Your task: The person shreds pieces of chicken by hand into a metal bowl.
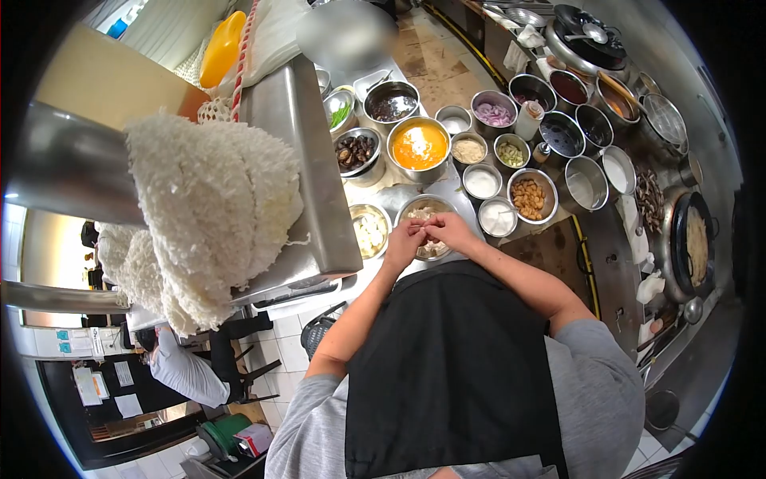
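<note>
My left hand [405, 239] and my right hand [451, 232] meet above a steel bowl [447, 203] of pale, whitish pieces [420, 212]. The fingertips of both hands are pinched together near each other. A small pale bit seems to sit between them, too small to name. Just left of this bowl stands another metal bowl with pale yellow and white chunks [368, 229]. Beyond the hands is a large pot of orange liquid [419, 145] with a white patch on top.
Dark mushroom-like pieces [356, 152], chopped greens [338, 108], sliced purple onion [494, 110] and brown chunks [529, 198] fill nearby containers. A white shaggy cloth [211, 207] hangs over a pipe at left. A wok [692, 235] is far right. A person in white [187, 367] sits lower left.
</note>
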Available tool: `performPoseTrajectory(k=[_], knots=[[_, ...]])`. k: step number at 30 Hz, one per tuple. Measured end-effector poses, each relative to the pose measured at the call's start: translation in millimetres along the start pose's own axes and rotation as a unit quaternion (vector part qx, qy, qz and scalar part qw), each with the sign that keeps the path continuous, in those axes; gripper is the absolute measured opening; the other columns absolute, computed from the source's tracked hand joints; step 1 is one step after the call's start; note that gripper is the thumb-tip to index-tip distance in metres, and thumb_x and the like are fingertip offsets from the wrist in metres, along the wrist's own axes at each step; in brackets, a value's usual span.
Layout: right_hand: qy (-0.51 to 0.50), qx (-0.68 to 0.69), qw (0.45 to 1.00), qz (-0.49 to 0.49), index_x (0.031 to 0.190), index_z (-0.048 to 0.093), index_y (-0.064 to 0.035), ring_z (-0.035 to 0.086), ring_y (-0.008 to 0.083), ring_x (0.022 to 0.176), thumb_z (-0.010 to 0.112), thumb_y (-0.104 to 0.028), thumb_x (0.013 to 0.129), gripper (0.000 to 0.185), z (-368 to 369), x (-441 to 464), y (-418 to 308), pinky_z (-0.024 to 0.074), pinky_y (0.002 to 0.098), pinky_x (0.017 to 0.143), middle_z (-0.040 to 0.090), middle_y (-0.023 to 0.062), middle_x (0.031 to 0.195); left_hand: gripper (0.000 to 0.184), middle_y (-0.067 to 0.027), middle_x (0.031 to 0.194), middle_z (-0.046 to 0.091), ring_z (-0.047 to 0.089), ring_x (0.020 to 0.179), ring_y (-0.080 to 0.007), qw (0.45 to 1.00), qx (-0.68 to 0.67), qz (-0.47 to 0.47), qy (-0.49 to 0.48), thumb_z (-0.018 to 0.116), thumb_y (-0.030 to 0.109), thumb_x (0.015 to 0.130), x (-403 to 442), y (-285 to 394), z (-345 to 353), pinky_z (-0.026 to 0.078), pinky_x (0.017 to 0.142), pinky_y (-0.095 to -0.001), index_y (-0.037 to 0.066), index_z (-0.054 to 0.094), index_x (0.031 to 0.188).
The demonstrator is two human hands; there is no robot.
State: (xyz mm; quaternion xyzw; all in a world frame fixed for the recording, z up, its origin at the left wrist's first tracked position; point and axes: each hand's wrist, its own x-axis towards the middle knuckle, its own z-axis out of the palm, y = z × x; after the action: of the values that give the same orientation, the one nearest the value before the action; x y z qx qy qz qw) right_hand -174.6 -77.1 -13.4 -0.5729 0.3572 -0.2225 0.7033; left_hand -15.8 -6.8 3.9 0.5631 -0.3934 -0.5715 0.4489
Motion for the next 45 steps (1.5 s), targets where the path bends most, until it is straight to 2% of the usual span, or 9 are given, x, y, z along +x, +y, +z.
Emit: performPoseTrajectory(k=[2, 5, 6, 12, 14, 21, 36, 43, 45], knots=[[0.014, -0.049, 0.998, -0.02, 0.094, 0.067, 0.0014, 0.062, 0.0099, 0.069, 0.062, -0.011, 0.088, 0.015, -0.2, -2.0, -1.2, 0.0513, 0.0246, 0.064, 0.068, 0.0056, 0.079, 0.019, -0.0133, 0.09, 0.07, 0.069, 0.082, -0.0178, 0.991, 0.121, -0.003, 0.058, 0.059, 0.006, 0.09, -4.4, 10.4, 4.3, 0.055, 0.072, -0.0286, -0.005, 0.06, 0.106], [0.042, -0.149, 0.986, -0.061, 0.091, 0.069, 0.0018, 0.063, 0.011, 0.069, 0.064, -0.013, 0.086, 0.016, 0.1, -8.7, -15.6, 0.051, 0.027, 0.064, 0.068, 0.0081, 0.076, 0.02, -0.0132, 0.088, 0.071, 0.068, 0.081, -0.0157, 0.976, 0.201, 0.033, 0.082, 0.065, 0.009, 0.087, -3.2, 7.9, 2.4, 0.054, 0.07, -0.0274, -0.003, 0.061, 0.102], [0.056, -0.2, 0.975, -0.081, 0.091, 0.069, 0.0018, 0.063, 0.0118, 0.069, 0.064, -0.014, 0.085, 0.018, -0.1, -10.2, -18.6, 0.0509, 0.0285, 0.065, 0.069, 0.0096, 0.075, 0.02, -0.0132, 0.088, 0.071, 0.068, 0.081, -0.0157, 0.976, 0.202, 0.033, 0.081, 0.065, 0.009, 0.087, -4.0, 10.8, 3.4, 0.054, 0.07, -0.0274, -0.003, 0.061, 0.102], [0.067, -0.241, 0.957, -0.148, 0.092, 0.069, -0.0001, 0.063, 0.0197, 0.067, 0.064, -0.015, 0.084, 0.018, -0.3, -12.2, -22.1, 0.0501, 0.0326, 0.064, 0.068, 0.0143, 0.076, 0.021, -0.0119, 0.083, 0.071, 0.068, 0.075, -0.0166, 0.977, 0.19, 0.014, 0.101, 0.071, 0.013, 0.083, -3.1, 9.8, 1.9, 0.054, 0.067, -0.029, -0.002, 0.066, 0.096], [0.057, -0.252, 0.955, -0.145, 0.092, 0.069, -0.0003, 0.064, 0.0216, 0.067, 0.064, -0.016, 0.084, 0.018, -0.5, -16.6, -29.7, 0.0497, 0.0333, 0.064, 0.067, 0.0154, 0.076, 0.02, -0.0112, 0.08, 0.071, 0.068, 0.073, -0.0157, 0.966, 0.235, 0.024, 0.103, 0.072, 0.014, 0.082, -5.9, 13.9, 2.5, 0.054, 0.066, -0.0291, -0.002, 0.068, 0.094], [0.045, -0.28, 0.943, -0.172, 0.091, 0.068, 0.0, 0.065, 0.028, 0.068, 0.063, -0.019, 0.084, 0.021, -2.7, -16.4, -32.1, 0.049, 0.0358, 0.064, 0.066, 0.0188, 0.077, 0.019, -0.0116, 0.081, 0.071, 0.068, 0.072, -0.0154, 0.965, 0.232, 0.038, 0.119, 0.072, 0.013, 0.082, -10.0, 19.6, 5.8, 0.053, 0.066, -0.0288, -0.001, 0.069, 0.093], [0.043, -0.264, 0.95, -0.16, 0.091, 0.069, 0.0002, 0.066, 0.0283, 0.069, 0.063, -0.017, 0.08, 0.021, -5.1, -13.9, -29.9, 0.0503, 0.0351, 0.064, 0.067, 0.0187, 0.077, 0.018, -0.0117, 0.084, 0.072, 0.068, 0.074, -0.0139, 0.967, 0.223, 0.045, 0.117, 0.069, 0.011, 0.084, -12.3, 19.3, 6.7, 0.053, 0.068, -0.0273, -0.002, 0.07, 0.097], [0.054, -0.286, 0.941, -0.172, 0.09, 0.068, 0.0009, 0.065, 0.0282, 0.068, 0.063, -0.018, 0.079, 0.022, -1.8, -14.8, -33.4, 0.0505, 0.0352, 0.065, 0.067, 0.0185, 0.077, 0.019, -0.0086, 0.084, 0.071, 0.066, 0.075, -0.0109, 0.968, 0.208, 0.07, 0.119, 0.067, 0.01, 0.087, -12.5, 13.7, 9.1, 0.052, 0.068, -0.0246, -0.003, 0.069, 0.1], [0.065, -0.29, 0.937, -0.182, 0.09, 0.068, 0.0011, 0.064, 0.0255, 0.066, 0.063, -0.018, 0.08, 0.022, 0.5, -12.7, -30.2, 0.05, 0.0345, 0.064, 0.066, 0.0182, 0.075, 0.019, -0.0085, 0.084, 0.071, 0.066, 0.075, -0.011, 0.969, 0.206, 0.069, 0.119, 0.066, 0.009, 0.087, -12.7, 9.4, 8.5, 0.052, 0.068, -0.0245, -0.004, 0.068, 0.101]])
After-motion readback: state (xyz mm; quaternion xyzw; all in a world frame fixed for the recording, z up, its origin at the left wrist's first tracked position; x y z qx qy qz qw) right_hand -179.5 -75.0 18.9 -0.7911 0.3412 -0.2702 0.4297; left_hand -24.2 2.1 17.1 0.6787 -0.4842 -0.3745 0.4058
